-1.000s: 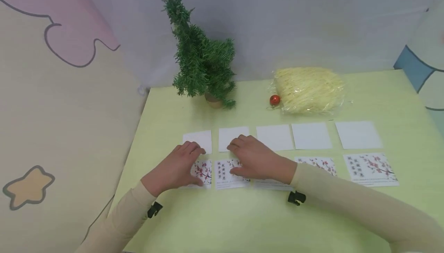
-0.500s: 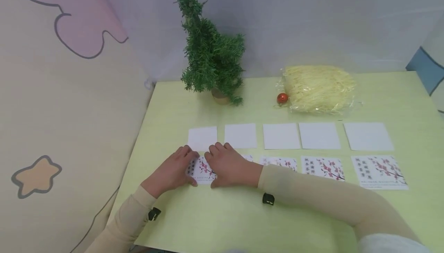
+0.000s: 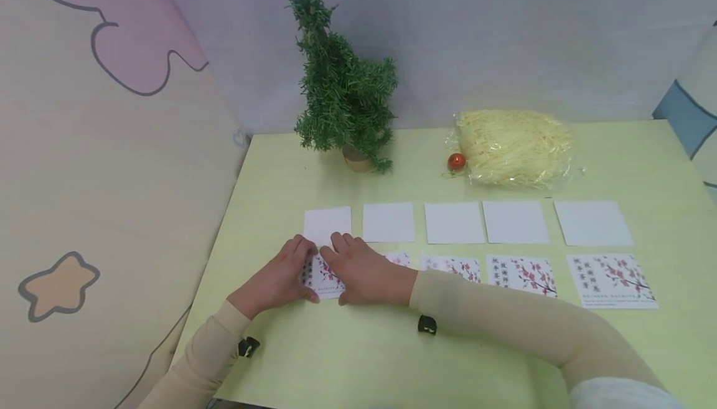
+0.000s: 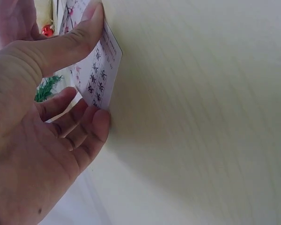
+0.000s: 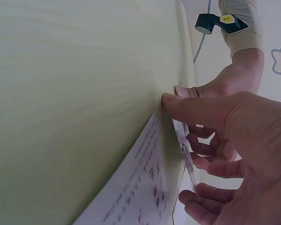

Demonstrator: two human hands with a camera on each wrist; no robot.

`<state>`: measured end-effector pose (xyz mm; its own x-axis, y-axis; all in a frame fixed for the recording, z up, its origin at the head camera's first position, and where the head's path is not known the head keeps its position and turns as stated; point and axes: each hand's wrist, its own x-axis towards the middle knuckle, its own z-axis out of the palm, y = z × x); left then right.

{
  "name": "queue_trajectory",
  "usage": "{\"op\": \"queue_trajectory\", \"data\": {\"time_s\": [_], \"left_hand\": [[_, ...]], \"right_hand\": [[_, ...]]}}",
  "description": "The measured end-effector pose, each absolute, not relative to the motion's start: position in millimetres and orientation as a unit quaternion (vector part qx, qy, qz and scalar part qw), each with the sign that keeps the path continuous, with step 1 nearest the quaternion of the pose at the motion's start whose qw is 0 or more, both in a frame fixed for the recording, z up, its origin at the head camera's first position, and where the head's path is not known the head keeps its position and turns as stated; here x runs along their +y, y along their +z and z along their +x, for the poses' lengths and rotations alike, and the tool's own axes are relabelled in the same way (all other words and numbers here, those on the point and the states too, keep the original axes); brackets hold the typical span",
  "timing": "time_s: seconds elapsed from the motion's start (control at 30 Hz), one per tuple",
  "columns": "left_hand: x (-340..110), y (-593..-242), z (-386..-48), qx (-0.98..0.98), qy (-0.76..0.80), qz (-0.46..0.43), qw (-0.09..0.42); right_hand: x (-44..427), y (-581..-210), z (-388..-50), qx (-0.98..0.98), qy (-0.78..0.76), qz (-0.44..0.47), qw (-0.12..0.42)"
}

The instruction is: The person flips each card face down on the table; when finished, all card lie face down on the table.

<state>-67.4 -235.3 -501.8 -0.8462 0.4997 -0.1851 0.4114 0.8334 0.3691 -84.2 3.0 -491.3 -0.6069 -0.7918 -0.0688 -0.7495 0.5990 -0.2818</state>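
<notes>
Printed card [image 3: 325, 279]: white, rectangular, printed face up, between left grip [image 3: 277, 276] and right grip [image 3: 366, 273], each holding it at edges. Two columns of dark characters beside left grip; pink-red blossoms on dark branch toward right grip; fine print along near edge, between both grips. Flat or slightly lifted: cannot be told.

Passage: open table [image 3: 342, 359] between the left sleeve [image 3: 204, 350] and right sleeve [image 3: 498, 315]; lane behind the blank cards [image 3: 454, 223], short of the green tree [image 3: 344, 101], red ornament [image 3: 456, 162] and bag of yellow shreds [image 3: 515, 149]. Obstacles: left hand [image 3: 278, 275] and right hand [image 3: 366, 273] gripping the leftmost printed card [image 3: 323, 277]; right sleeve over neighbouring printed cards [image 3: 521, 272]
</notes>
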Motion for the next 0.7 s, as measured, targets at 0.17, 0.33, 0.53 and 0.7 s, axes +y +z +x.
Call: {"op": "queue_trajectory", "data": {"time_s": [0.17,0.33,0.53,0.7], "left_hand": [[-231.8,-496.4,-62.6,0.945,0.182,0.225,0.152],[-226.6,-491.2,-58.6,0.941,0.193,0.241,0.135],[-227.4,-491.2,-56.3,0.929,0.273,0.212,0.128],[-228.6,-487.9,-52.6,0.913,0.343,0.160,0.153]], "right_hand": [[5.2,-485.4,-83.8,0.888,-0.121,-0.435,0.086],[10.8,-477.4,-84.3,0.875,-0.185,-0.443,0.067],[29.1,-459.6,-87.4,0.842,-0.304,-0.426,0.129],[32.9,-463.7,-85.2,0.845,-0.305,-0.404,0.173]]}}
